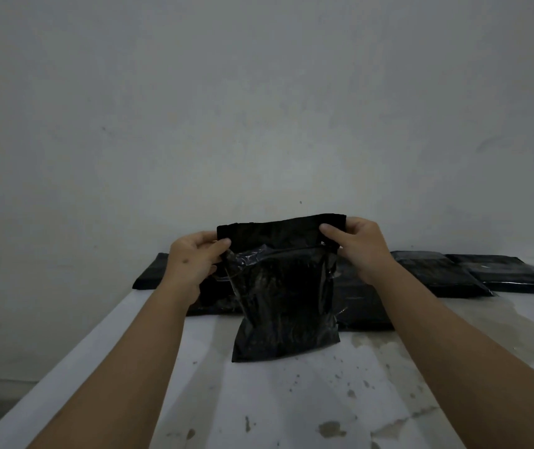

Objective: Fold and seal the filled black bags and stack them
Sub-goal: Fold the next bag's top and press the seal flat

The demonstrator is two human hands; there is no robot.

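Where the stained table (pixel 291 400) ends, a grey wall (pixel 259 92) rises.

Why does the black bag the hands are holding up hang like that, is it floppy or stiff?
Probably floppy: the held bag hangs from the left hand and right hand pinching its top corners, and its skin wrinkles. It looks shiny, so maybe a bit slippery. The bulging lower part suggests some weight inside.

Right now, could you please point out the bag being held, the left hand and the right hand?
held black bag (pixel 286 306): head view, middle of its filled body.
left hand (pixel 194 262): head view, back of the hand.
right hand (pixel 361 247): head view, back of the hand.
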